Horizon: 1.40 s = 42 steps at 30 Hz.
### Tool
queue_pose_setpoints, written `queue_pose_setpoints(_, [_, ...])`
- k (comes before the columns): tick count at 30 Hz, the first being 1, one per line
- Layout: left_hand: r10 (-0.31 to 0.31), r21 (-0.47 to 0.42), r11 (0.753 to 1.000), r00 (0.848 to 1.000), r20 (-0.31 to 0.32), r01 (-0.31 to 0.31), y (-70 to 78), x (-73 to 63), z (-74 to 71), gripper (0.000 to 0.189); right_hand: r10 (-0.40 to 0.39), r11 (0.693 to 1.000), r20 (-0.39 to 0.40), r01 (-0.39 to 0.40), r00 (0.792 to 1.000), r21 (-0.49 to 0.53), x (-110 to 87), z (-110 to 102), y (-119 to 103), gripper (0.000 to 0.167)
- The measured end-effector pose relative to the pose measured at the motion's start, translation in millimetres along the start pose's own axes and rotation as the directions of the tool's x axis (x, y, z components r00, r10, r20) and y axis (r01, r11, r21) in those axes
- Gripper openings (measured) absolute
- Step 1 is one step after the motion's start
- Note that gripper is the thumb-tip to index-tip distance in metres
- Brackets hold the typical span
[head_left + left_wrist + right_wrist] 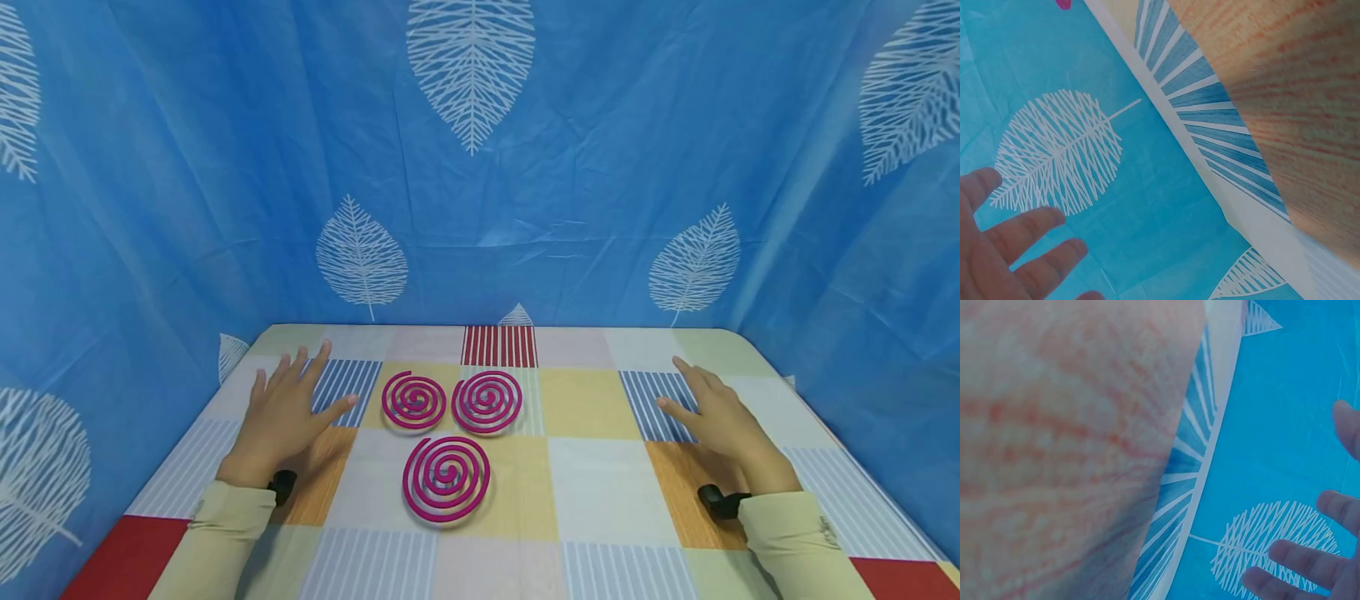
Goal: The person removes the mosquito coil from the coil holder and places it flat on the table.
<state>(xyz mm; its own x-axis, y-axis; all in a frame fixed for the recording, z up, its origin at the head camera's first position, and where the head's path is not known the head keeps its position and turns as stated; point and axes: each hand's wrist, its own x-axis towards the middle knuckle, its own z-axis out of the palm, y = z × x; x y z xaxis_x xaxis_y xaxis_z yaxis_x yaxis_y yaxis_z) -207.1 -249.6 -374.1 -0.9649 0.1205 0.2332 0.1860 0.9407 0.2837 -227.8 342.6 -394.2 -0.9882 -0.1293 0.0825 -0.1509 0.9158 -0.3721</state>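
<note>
Three magenta spiral coils lie flat on the patchwork tablecloth, left of centre in the head view. A back-left coil [414, 401] sits beside a back-right coil [487, 402], and a front coil [446, 480] lies nearer the person. To the left of them, my left hand [281, 421] hovers over the cloth with fingers spread and holds nothing. On the far right my right hand [723, 421] is held over the cloth, fingers extended, also with nothing in it. In the wrist views the left fingers [1025, 234] and right fingers [1310, 562] appear apart from any object.
The table [600, 492] is covered in a cloth of striped, plain and wood-look squares. A blue curtain [585, 192] with white leaf prints stands behind it and along both sides. Dark wrist straps [723, 502] sit below each hand.
</note>
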Motion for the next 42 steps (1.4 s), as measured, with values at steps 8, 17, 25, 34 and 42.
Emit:
queue_pose_setpoints(8, [0.057, -0.025, 0.998, 0.998, -0.008, -0.057, -1.6, 0.1, 0.4, 0.095, -0.053, 0.997, 0.046, 0.051, 0.998, 0.055, 0.0, -5.6, 0.8, 0.083])
queue_pose_setpoints(17, [0.078, -0.116, 0.991, 0.996, 0.033, -0.074, -2.7, 0.0, -4.0, 0.088, -0.113, 0.981, 0.047, 0.104, 0.992, 0.165, -1.6, -7.1, -1.2, 0.073])
queue_pose_setpoints(25, [0.087, -0.183, 0.98, 0.993, 0.078, -0.071, -5.3, 2.2, -6.6, 0.075, -0.159, 0.946, 0.058, 0.135, 0.986, 0.295, -2.7, -5.0, -1.8, 0.066])
queue_pose_setpoints(34, [0.116, -0.322, 0.944, 0.987, 0.111, -0.074, -4.0, 1.5, -10.4, 0.066, -0.211, 0.89, 0.091, 0.153, 0.973, 0.429, -0.4, -5.1, -4.4, 0.058])
queue_pose_setpoints(42, [0.163, -0.481, 0.874, 0.975, 0.149, -0.073, -4.7, 1.8, -11.7, 0.063, -0.286, 0.817, 0.119, 0.177, 0.951, 0.549, 0.1, -6.2, -5.3, 0.052])
